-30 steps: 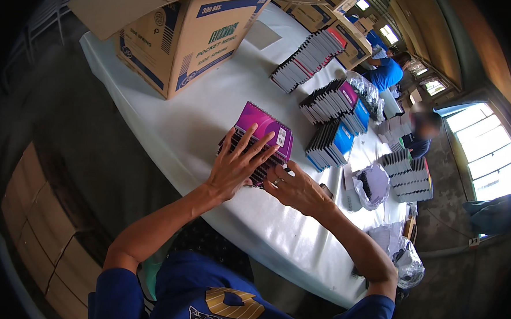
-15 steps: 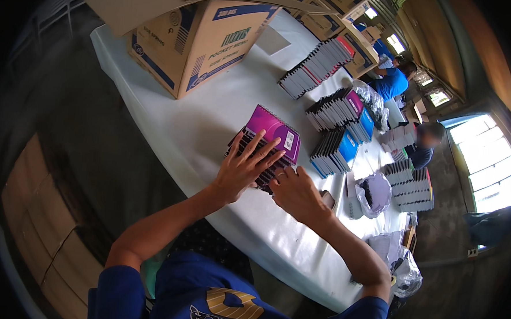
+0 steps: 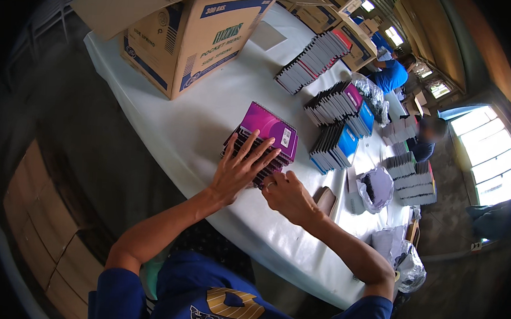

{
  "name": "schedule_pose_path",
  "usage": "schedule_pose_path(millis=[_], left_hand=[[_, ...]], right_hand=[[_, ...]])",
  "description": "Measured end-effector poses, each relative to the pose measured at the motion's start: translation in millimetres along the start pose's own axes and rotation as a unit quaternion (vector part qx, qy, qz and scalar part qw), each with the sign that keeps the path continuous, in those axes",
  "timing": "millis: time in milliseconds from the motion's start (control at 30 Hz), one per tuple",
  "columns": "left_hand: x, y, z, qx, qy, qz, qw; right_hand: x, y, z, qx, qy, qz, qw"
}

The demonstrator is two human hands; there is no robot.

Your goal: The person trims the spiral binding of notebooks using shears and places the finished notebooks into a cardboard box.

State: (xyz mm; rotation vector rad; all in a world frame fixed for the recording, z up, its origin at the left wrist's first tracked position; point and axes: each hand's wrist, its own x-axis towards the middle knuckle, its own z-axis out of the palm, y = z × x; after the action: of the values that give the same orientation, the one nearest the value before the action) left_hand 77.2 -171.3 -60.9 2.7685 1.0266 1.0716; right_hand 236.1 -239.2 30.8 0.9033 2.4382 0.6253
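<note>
Fingers of the left hand [image 3: 230, 172] are spread wide and extended, laid across a stack of purple spiral notebooks [image 3: 273, 124], with the tips on the top cover. Right hand [image 3: 291, 200]: fingers curled inward against the stack at its 5 o'clock side; whether they pinch anything cannot be determined, as the fingertips are hidden.

Compared with the earlier frames, the right hand has shifted along the stack toward 6 o'clock, nearer the wearer, and more of a dark brown object [image 3: 325, 200] shows at that hand's 3 o'clock. Left hand remains spread over the same stack.

Location: the stack rests on a white-covered table [image 3: 182, 129], just off the picture's centre toward 12 o'clock. From the stack, an open cardboard box [image 3: 215, 45] stands at 11 o'clock, and a row of blue notebooks [image 3: 344, 142] at 3 o'clock, apart from both hands.
</note>
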Motion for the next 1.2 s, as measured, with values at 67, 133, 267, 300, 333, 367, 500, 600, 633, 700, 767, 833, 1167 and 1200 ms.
schedule_pose_path(millis=[67, 133, 267, 300, 333, 367, 500, 600, 633, 700, 767, 833, 1167, 1200], left_hand=[[0, 1, 0, -0.007, 0.025, -0.001, 1.000], [2, 2, -3, -0.015, 0.020, 0.002, 1.000], [3, 1, -8, -0.036, -0.006, -0.008, 0.999], [3, 2, -9, -0.034, -0.003, -0.004, 0.999], [3, 3, -10, -0.040, -0.018, -0.009, 0.999], [4, 3, -11, -0.045, -0.034, -0.014, 0.998], [4, 5, -10, -0.028, -0.025, -0.015, 0.999], [4, 6, -10, -0.022, -0.019, -0.012, 1.000], [3, 5, -9, -0.022, -0.008, -0.010, 1.000], [1, 4, -9, -0.021, -0.001, -0.011, 1.000], [3, 7, -15, -0.023, -0.025, -0.014, 0.999], [3, 7, -15, -0.019, -0.021, -0.011, 1.000], [-18, 15, -8, -0.254, 0.074, -0.154, 0.952], [-28, 14, -3, -0.379, 0.152, -0.224, 0.885]], right_hand=[[4, -16, 2, 0.034, -0.058, 0.058, 0.996], [12, -25, 1, 0.061, -0.188, 0.156, 0.968], [0, 1, -12, 0.079, 0.063, 0.062, 0.993], [-5, 7, -11, 0.036, 0.084, 0.045, 0.995], [-7, 12, -9, 0.033, 0.085, 0.049, 0.995], [-8, 18, -5, 0.010, 0.092, 0.016, 0.996], [-6, 30, 13, -0.022, 0.150, -0.022, 0.988], [-5, 27, 14, 0.003, 0.151, -0.030, 0.988], [-3, 21, 10, 0.011, 0.132, -0.032, 0.991], [9, 3, -5, 0.021, 0.007, 0.024, 0.999], [19, -16, -23, 0.080, -0.136, 0.119, 0.980], [33, -23, -29, 0.101, -0.233, 0.107, 0.961], [-95, -2, 50, 0.328, 0.017, 0.196, 0.924], [-96, 1, 58, 0.330, 0.025, 0.202, 0.922]])
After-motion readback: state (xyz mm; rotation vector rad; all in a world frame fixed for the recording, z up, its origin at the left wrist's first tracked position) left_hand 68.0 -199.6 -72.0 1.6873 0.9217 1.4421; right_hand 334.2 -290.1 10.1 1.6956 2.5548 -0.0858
